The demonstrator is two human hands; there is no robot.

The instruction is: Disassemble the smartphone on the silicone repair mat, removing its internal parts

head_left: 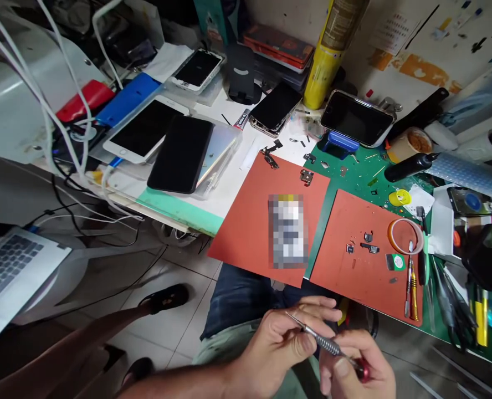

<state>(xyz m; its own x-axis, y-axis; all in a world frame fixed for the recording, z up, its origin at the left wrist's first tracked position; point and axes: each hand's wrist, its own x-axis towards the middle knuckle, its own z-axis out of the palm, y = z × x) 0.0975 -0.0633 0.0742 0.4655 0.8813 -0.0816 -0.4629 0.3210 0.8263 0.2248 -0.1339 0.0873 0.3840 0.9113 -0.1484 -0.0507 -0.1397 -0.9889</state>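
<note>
Both hands are low in the head view, over the lap. My right hand (360, 366) is closed around a thin screwdriver (327, 343) with a ridged metal shaft and a red end. The screwdriver's tip points up and left, by my left hand (287, 343), whose thumb lies beside the shaft and whose fingers are partly spread. Whether the left hand grips anything is unclear. Beyond the hands, a pixelated object (288, 231) lies on the left orange mat (246, 227). Small metal parts (306, 177) sit near that mat's top edge.
The right orange mat (333, 249) carries small parts, a tape roll (406, 236) and a gold screwdriver (414, 291). Several phones, including a black one (180, 154), lie at the left. A yellow can (323, 72) stands behind. Someone else's leg and shoes (169, 298) are at lower left.
</note>
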